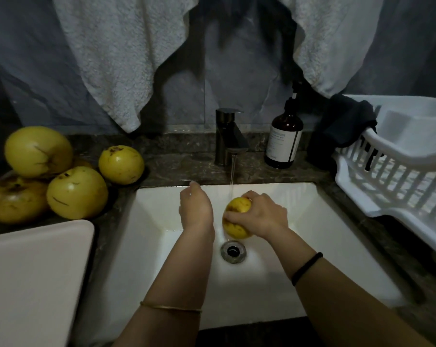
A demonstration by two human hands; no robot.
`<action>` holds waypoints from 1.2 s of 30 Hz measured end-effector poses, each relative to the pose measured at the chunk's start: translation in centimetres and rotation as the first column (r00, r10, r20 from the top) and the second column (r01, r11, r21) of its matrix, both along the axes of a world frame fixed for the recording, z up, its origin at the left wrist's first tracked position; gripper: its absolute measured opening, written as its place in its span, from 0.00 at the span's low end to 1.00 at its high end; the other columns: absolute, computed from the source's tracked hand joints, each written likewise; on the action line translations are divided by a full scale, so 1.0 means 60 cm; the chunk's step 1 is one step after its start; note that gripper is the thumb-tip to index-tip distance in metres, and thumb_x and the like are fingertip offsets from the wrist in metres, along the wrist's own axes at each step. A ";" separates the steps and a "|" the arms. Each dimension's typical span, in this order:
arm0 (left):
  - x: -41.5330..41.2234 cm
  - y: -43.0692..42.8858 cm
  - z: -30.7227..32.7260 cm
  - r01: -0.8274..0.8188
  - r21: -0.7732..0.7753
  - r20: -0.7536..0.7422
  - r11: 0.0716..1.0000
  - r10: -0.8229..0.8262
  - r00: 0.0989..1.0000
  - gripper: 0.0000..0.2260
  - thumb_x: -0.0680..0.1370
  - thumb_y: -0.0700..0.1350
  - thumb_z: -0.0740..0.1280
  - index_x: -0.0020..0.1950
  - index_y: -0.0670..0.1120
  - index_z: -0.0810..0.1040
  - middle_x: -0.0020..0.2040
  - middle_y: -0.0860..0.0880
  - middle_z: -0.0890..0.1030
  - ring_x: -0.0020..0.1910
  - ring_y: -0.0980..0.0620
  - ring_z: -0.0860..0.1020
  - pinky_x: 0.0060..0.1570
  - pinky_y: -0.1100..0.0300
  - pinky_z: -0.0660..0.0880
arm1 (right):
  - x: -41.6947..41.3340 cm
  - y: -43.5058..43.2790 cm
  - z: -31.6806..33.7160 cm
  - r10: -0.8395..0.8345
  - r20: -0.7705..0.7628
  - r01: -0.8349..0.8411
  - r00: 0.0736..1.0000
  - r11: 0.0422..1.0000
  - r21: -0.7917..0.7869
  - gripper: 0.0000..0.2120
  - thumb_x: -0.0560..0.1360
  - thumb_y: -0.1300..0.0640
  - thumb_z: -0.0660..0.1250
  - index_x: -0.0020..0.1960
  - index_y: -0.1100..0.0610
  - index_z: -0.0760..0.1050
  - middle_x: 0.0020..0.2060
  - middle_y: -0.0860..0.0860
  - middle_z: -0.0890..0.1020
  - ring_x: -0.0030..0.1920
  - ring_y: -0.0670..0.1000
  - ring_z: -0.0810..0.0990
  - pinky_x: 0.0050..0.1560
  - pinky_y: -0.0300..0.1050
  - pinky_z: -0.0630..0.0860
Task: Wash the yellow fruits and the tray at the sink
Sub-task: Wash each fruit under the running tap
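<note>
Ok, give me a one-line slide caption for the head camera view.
Right hand holds a yellow fruit under the running tap over the white sink, left hand alongside.

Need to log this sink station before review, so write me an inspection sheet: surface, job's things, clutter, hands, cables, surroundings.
Surface: dark stone counter around a white sink.
Job's things: one yellow fruit under the running tap; at least four other fruits piled left; pale slab, perhaps the tray, lower left.
Clutter: brown pump bottle, white dish rack, dark cloth on it.
Hands: right hand grips the fruit; left hand open beside it.
Cables: nothing seen.
Surroundings: grey wall, two pale towels hanging.
</note>
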State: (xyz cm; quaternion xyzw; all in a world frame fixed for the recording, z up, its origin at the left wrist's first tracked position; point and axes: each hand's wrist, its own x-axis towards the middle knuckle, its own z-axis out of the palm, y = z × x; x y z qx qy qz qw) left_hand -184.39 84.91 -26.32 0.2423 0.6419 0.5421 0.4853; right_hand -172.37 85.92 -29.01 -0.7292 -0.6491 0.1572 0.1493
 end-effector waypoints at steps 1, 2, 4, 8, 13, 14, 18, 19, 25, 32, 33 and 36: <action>-0.001 -0.002 0.008 0.018 0.006 0.017 1.000 -0.018 1.000 0.22 0.84 0.52 0.50 0.75 0.44 0.62 0.73 0.44 0.65 0.71 0.43 0.64 0.70 0.50 0.59 | -0.004 -0.003 0.003 0.028 0.042 -0.028 0.999 1.000 0.000 0.32 0.66 0.31 0.66 0.65 0.44 0.66 0.58 0.50 0.73 0.58 0.55 0.73 0.59 0.52 0.67; -0.002 -0.004 0.016 0.035 0.007 0.039 0.999 -0.035 0.999 0.22 0.84 0.52 0.50 0.74 0.44 0.63 0.74 0.44 0.65 0.71 0.43 0.64 0.70 0.51 0.59 | -0.006 -0.006 0.003 0.056 0.071 -0.055 0.996 0.998 -0.012 0.32 0.67 0.31 0.66 0.66 0.44 0.66 0.58 0.50 0.72 0.58 0.54 0.73 0.59 0.52 0.66; -0.005 -0.014 0.035 0.068 0.000 0.088 0.998 -0.067 0.994 0.21 0.84 0.52 0.51 0.74 0.43 0.64 0.74 0.44 0.65 0.71 0.44 0.64 0.70 0.51 0.59 | -0.012 -0.011 0.008 0.100 0.102 -0.099 0.990 0.995 -0.017 0.33 0.66 0.31 0.66 0.67 0.43 0.65 0.59 0.50 0.72 0.59 0.53 0.72 0.61 0.52 0.65; -0.029 -0.047 0.042 0.151 -0.006 0.101 0.988 -0.150 0.984 0.22 0.84 0.53 0.50 0.72 0.44 0.68 0.72 0.43 0.68 0.69 0.44 0.67 0.69 0.49 0.60 | -0.025 -0.021 0.025 0.197 0.118 -0.205 0.973 0.977 0.054 0.33 0.65 0.32 0.68 0.67 0.42 0.65 0.60 0.49 0.71 0.61 0.53 0.71 0.69 0.57 0.58; -0.074 -0.083 0.016 0.132 -0.052 0.102 0.990 -0.127 0.987 0.22 0.84 0.54 0.49 0.70 0.44 0.71 0.71 0.42 0.68 0.69 0.43 0.66 0.68 0.49 0.61 | -0.039 -0.035 0.066 0.279 -0.008 -0.273 0.960 0.944 0.187 0.30 0.65 0.35 0.71 0.64 0.42 0.68 0.55 0.47 0.71 0.56 0.51 0.72 0.59 0.48 0.68; -0.081 -0.089 0.013 0.136 -0.064 0.122 0.989 -0.128 0.984 0.22 0.84 0.54 0.49 0.70 0.43 0.71 0.71 0.41 0.69 0.69 0.42 0.67 0.67 0.49 0.61 | -0.042 -0.037 0.075 0.288 -0.071 -0.269 0.955 0.942 0.201 0.30 0.65 0.36 0.72 0.64 0.42 0.69 0.55 0.46 0.71 0.55 0.50 0.73 0.56 0.46 0.70; -0.097 -0.100 0.003 0.188 -0.047 0.216 0.981 -0.174 0.961 0.24 0.83 0.57 0.49 0.71 0.44 0.70 0.71 0.40 0.69 0.69 0.42 0.67 0.68 0.47 0.60 | -0.054 -0.044 0.118 0.316 -0.277 -0.241 0.907 0.931 0.274 0.26 0.64 0.39 0.75 0.60 0.42 0.72 0.55 0.45 0.75 0.54 0.48 0.75 0.54 0.49 0.76; -0.098 -0.100 0.000 0.194 -0.043 0.235 0.980 -0.179 0.955 0.25 0.83 0.57 0.49 0.71 0.45 0.70 0.71 0.40 0.69 0.69 0.42 0.67 0.68 0.46 0.60 | -0.057 -0.051 0.130 0.322 -0.342 -0.229 0.883 0.930 0.286 0.25 0.64 0.41 0.75 0.59 0.42 0.72 0.54 0.44 0.75 0.54 0.48 0.75 0.53 0.48 0.77; -0.100 -0.099 -0.004 0.183 -0.023 0.314 0.983 -0.167 0.934 0.25 0.83 0.58 0.48 0.71 0.44 0.70 0.71 0.40 0.69 0.69 0.42 0.68 0.70 0.44 0.60 | -0.072 -0.069 0.117 0.124 -0.618 -0.052 0.777 0.990 0.132 0.23 0.69 0.40 0.70 0.62 0.45 0.71 0.59 0.51 0.75 0.55 0.53 0.77 0.51 0.49 0.76; -0.100 -0.092 -0.005 0.071 -0.072 0.441 0.995 -0.032 0.897 0.25 0.83 0.55 0.49 0.73 0.40 0.67 0.72 0.40 0.68 0.70 0.41 0.67 0.71 0.47 0.60 | -0.102 -0.060 0.086 0.005 -0.422 0.025 0.907 0.998 0.065 0.28 0.65 0.35 0.71 0.60 0.46 0.72 0.53 0.49 0.76 0.53 0.54 0.77 0.51 0.56 0.80; -0.099 -0.092 -0.006 0.076 -0.080 0.479 0.994 -0.029 0.877 0.25 0.83 0.56 0.49 0.74 0.41 0.65 0.73 0.40 0.67 0.70 0.41 0.66 0.71 0.47 0.59 | -0.113 -0.055 0.097 0.020 -0.463 0.015 0.886 0.997 0.072 0.27 0.65 0.36 0.72 0.60 0.46 0.72 0.53 0.49 0.76 0.53 0.54 0.77 0.48 0.56 0.81; -0.097 -0.100 -0.004 0.125 -0.080 0.577 0.989 -0.056 0.815 0.25 0.83 0.56 0.48 0.75 0.42 0.62 0.74 0.39 0.64 0.72 0.40 0.64 0.70 0.45 0.57 | -0.156 -0.038 0.131 0.048 -0.616 0.005 0.786 0.996 0.083 0.27 0.67 0.35 0.70 0.60 0.50 0.72 0.55 0.53 0.77 0.52 0.56 0.78 0.46 0.53 0.82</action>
